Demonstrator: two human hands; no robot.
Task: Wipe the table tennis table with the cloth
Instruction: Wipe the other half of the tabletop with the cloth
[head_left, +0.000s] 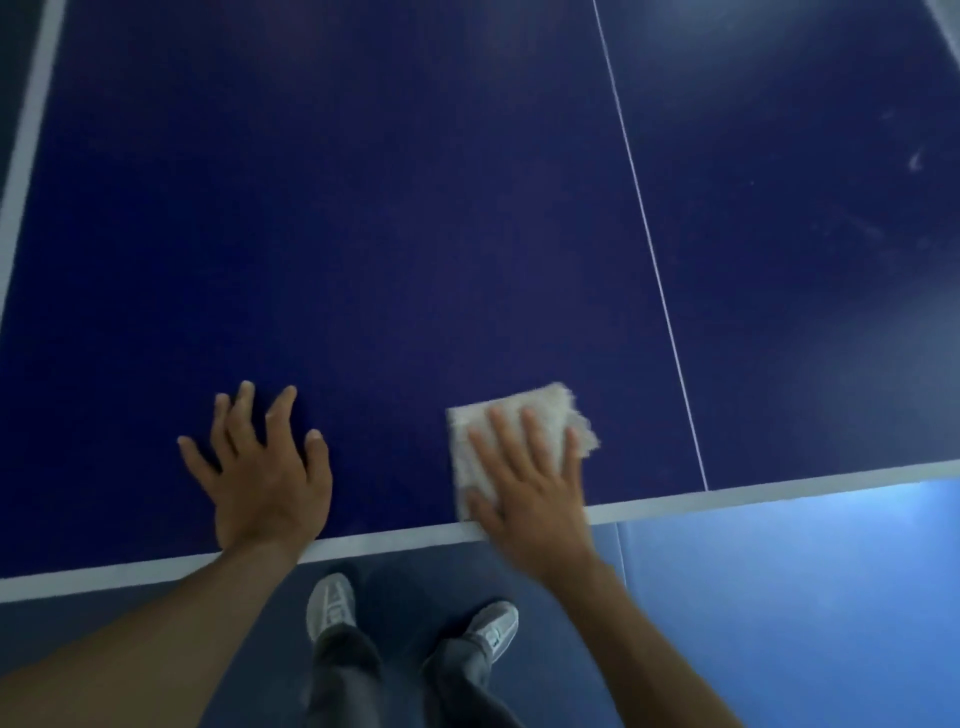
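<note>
The table (363, 208) fills the top and middle of the view, and the person stands at its near edge. An edge line (389, 540) runs along that near edge. Both hands lie flat on the table, close to it. The left hand (265, 478) is on the left, straight on the table top. The right hand (530, 493) is beside it on the right, on top of the cloth (553, 402). The cloth lies on the table, and its near end reaches the edge line. A thin line (649, 244) runs away across the table, just right of the cloth. A side line (26, 156) runs along the table's far left. Below the table is the floor (415, 582). Two shoes (330, 605) stand on it, between the arms.
</note>
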